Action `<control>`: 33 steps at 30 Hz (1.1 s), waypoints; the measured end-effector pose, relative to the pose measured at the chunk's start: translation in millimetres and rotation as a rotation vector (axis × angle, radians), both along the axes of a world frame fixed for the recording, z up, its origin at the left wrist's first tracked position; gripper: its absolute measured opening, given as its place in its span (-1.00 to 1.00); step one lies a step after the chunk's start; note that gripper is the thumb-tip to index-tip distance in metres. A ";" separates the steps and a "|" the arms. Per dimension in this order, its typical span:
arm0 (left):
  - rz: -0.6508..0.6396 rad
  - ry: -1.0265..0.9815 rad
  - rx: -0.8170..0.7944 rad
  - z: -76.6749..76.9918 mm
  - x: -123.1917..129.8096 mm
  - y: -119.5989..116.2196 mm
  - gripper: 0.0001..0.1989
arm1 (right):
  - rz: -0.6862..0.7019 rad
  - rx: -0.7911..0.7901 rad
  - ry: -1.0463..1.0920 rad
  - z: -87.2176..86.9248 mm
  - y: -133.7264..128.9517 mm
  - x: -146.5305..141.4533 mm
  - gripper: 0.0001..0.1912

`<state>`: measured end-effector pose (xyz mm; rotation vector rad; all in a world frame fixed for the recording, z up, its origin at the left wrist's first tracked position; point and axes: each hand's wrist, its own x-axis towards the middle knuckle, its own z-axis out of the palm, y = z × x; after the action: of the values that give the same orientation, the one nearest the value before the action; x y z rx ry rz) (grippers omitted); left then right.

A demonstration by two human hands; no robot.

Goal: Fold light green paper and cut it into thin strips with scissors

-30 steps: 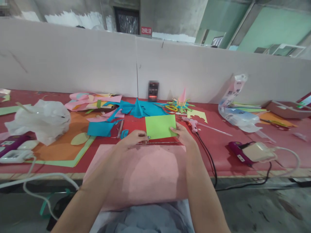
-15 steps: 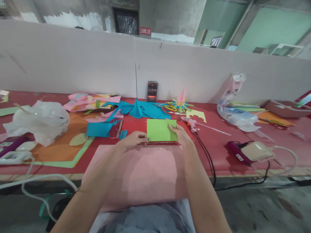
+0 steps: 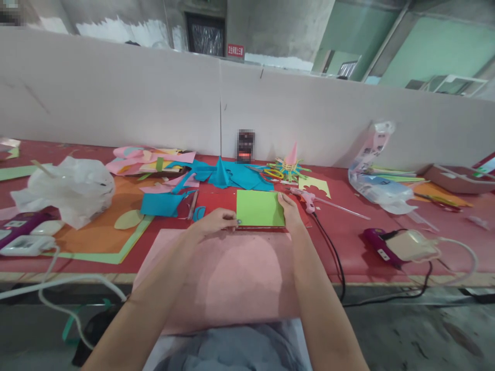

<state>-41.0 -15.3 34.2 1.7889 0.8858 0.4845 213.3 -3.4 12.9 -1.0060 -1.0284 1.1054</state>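
Note:
A bright green rectangular sheet of paper [image 3: 260,208] lies between my hands, with a thin dark reddish edge showing below it. My left hand [image 3: 215,222] pinches its lower left corner with bent fingers. At the right edge, my right hand [image 3: 290,211] grips the sheet with the thumb along its side; the other fingers are mostly hidden behind. Red paper [image 3: 220,201] lies just beyond the green sheet. Under my forearms is a large pink sheet [image 3: 232,278].
A pink hot glue gun [image 3: 308,200] with a black cord is to the right. Behind are yellow scissors [image 3: 274,173], a blue paper cone [image 3: 219,174] and a pink cone piece [image 3: 292,154]. A crumpled white plastic bag [image 3: 73,188] sits left, a power strip [image 3: 382,246] right.
My right thumb has slid from the face of the green sheet out to its right edge. The left hand keeps its pinch. The whole view has shifted slightly.

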 end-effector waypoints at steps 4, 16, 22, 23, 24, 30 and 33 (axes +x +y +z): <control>0.010 0.016 -0.007 0.1 -0.4 -1.1 -0.73 | -0.015 0.028 -0.021 0.6 -1.0 2.3 -0.59; 0.262 -0.251 0.034 -7.8 4.9 9.7 -0.75 | 0.161 -0.108 0.321 2.1 -2.9 -33.9 -0.63; 0.244 -0.271 0.060 -13.0 7.2 12.4 -0.72 | 0.303 -0.073 0.139 -7.0 -7.7 -57.0 -0.62; 0.241 -0.260 0.065 -14.2 7.7 12.6 -0.72 | 0.275 -0.058 0.086 -9.0 -7.3 -58.4 -0.59; 0.240 -0.252 0.065 -15.4 8.2 12.9 -0.72 | 0.226 -0.036 0.016 -11.0 -6.9 -59.2 -0.58; 0.220 -0.274 0.042 -20.3 9.2 14.7 -0.73 | -0.134 0.141 -0.666 -11.7 -14.7 -62.3 -0.57; 0.210 -0.299 0.037 -19.4 9.2 13.2 -0.73 | -0.099 0.276 -0.798 -3.9 -22.1 -65.1 -0.53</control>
<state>-31.7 -2.1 14.8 1.6089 0.8602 0.8841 148.2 -25.6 9.0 -1.2811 -1.6874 0.4378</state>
